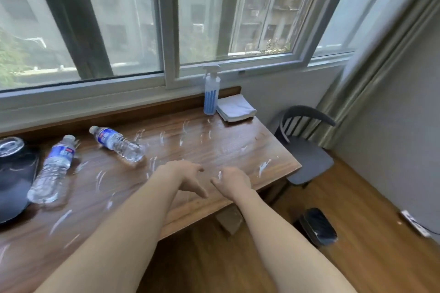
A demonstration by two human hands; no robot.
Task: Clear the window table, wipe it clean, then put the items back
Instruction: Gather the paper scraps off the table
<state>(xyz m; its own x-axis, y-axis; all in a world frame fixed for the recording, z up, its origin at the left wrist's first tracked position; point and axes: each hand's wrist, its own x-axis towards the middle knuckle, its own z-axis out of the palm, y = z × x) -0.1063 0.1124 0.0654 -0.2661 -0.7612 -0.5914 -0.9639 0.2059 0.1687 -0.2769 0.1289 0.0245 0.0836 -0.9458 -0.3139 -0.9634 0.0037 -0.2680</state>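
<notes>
From the head camera we see a black tray (14, 183) cut off at the left edge, with a glass dish (10, 146) on it that is too blurred to identify. Our left hand (188, 177) and right hand (232, 179) hover over the table (214, 147), near its front edge, fingers loosely spread, both holding nothing. White streaks (264, 166) smear the wood. Two water bottles lie on their sides, one (53, 169) beside the tray, the other (117, 143) further back; both look nearly empty. A spray bottle (211, 93) stands upright at the back, touching a folded white cloth (235, 108).
</notes>
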